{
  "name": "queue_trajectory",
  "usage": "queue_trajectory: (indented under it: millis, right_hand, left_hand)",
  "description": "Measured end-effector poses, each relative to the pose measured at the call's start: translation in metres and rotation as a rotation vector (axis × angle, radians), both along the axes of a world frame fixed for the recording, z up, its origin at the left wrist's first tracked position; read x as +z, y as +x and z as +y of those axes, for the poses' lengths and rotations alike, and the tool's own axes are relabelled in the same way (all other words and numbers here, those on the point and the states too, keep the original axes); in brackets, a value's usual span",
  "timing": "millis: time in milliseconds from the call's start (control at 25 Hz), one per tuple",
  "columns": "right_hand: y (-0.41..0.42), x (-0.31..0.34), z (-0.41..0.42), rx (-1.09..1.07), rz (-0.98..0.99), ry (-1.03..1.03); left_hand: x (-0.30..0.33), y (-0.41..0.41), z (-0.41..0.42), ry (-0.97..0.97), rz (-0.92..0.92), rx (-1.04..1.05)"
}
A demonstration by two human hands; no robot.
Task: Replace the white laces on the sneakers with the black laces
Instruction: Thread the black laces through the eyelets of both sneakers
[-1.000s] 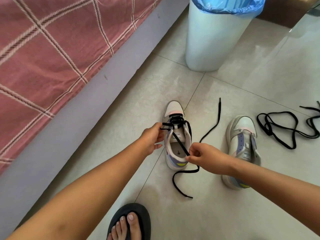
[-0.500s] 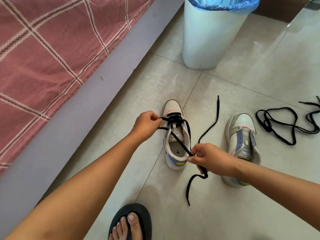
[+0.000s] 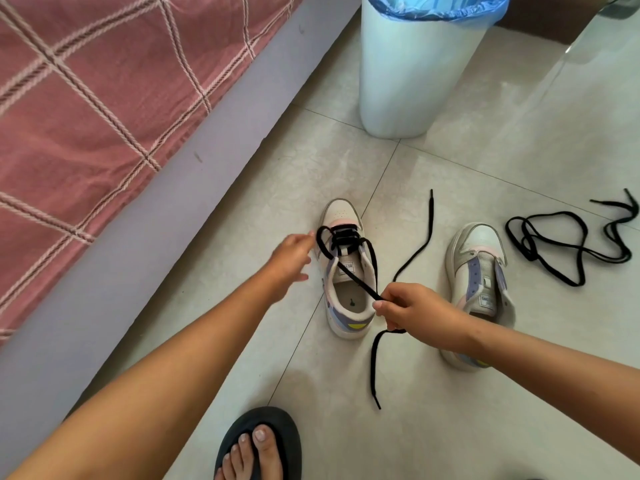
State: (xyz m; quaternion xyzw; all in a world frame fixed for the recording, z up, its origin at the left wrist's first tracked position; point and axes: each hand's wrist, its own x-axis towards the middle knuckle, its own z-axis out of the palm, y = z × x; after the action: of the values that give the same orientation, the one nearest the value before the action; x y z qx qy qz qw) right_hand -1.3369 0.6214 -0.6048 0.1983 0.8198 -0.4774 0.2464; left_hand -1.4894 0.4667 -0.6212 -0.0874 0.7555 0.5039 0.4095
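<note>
Left hand: our left hand (image 3: 291, 256) is at the left sneaker's (image 3: 348, 271) 9 o'clock side, fingertips right at a black loop by the lower eyelets. It's a bit blurred, so we can't tell if it's actually pinching the loop or just touching it.
Right hand: our right hand (image 3: 414, 311) has its fingers curled tight round the black lace (image 3: 356, 278), down by the sneaker's heel at about 5 o'clock.
Black lace: it runs taut from the eyelets across the shoe's opening into our right fist, and the tail drops out below toward 6 o'clock onto the floor (image 3: 450, 427). The other end snakes off over the tiles toward 1 o'clock.
Left sneaker: upright on the floor, toe pointing to 12, black lacing only across the lowest rows near the toe.
Right sneaker: the right sneaker (image 3: 479, 282) sits at 3 o'clock of the first, no lace in it, partly behind our right wrist.
Spare lace: a second black lace (image 3: 571, 247) lies tangled further out at 3 o'clock.
Other stuff: bin (image 3: 415, 71) with a blue liner at 12, bed (image 3: 104, 98) along 9 to 11, our foot in a dark sandal (image 3: 259, 445) at 6.
</note>
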Motion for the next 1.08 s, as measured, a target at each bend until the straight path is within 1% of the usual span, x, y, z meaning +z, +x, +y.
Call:
queue_trajectory:
  millis: [80,160,200,240,320,360,400,440,480,520,600,720,760,840,880,1000,1040,1080]
  right_hand:
    - [0.002,0.006,-0.001,0.019,0.042,0.041]
    - [0.004,0.009,-0.006,0.124,0.123,0.192]
    - [0.005,0.010,-0.008,0.204,0.170,0.281]
    - [0.005,0.010,-0.010,0.288,0.207,0.372]
    - [0.011,0.014,-0.009,0.454,0.279,0.543]
    - [0.016,0.018,-0.007,0.549,0.352,0.594]
    - [0.026,0.019,-0.005,0.665,0.470,0.626]
    - [0.041,0.020,-0.004,0.768,0.555,0.627]
    - [0.056,0.021,-0.007,0.872,0.595,0.618]
    - [0.073,0.021,-0.012,0.955,0.585,0.591]
    - [0.095,0.020,-0.020,1.041,0.576,0.554]
    - [0.094,0.021,-0.026,1.115,0.575,0.577]
    - [0.090,0.022,-0.029,1.127,0.557,0.555]
    - [0.076,0.024,-0.035,1.103,0.529,0.527]
    - [0.063,0.026,-0.033,1.021,0.520,0.541]
    - [-0.005,0.023,0.002,0.424,0.385,0.523]
    - [-0.027,0.013,0.018,0.274,0.326,0.521]
    - [-0.046,0.003,0.030,0.177,0.286,0.551]
  left_hand:
    - [-0.006,0.022,-0.001,-0.169,0.114,-0.249]
    - [-0.015,0.045,0.000,-0.402,0.312,-0.597]
    - [-0.019,0.054,0.003,-0.512,0.422,-0.695]
    - [-0.022,0.058,0.006,-0.593,0.490,-0.700]
    - [-0.026,0.060,0.014,-0.661,0.500,-0.617]
    - [-0.028,0.059,0.017,-0.668,0.505,-0.598]
    - [-0.030,0.059,0.018,-0.675,0.519,-0.592]
    - [-0.030,0.058,0.018,-0.678,0.532,-0.584]
    - [-0.031,0.056,0.018,-0.681,0.540,-0.569]
    - [-0.031,0.055,0.018,-0.685,0.546,-0.557]
    - [-0.032,0.053,0.017,-0.699,0.556,-0.559]
    - [-0.033,0.053,0.019,-0.688,0.553,-0.558]
    - [-0.033,0.053,0.019,-0.683,0.551,-0.560]
    - [-0.031,0.052,0.018,-0.682,0.547,-0.574]
    - [-0.031,0.050,0.017,-0.676,0.548,-0.585]
    - [-0.030,0.047,0.010,-0.660,0.557,-0.619]
    - [-0.029,0.048,0.009,-0.652,0.552,-0.621]
    - [-0.029,0.049,0.007,-0.643,0.544,-0.621]
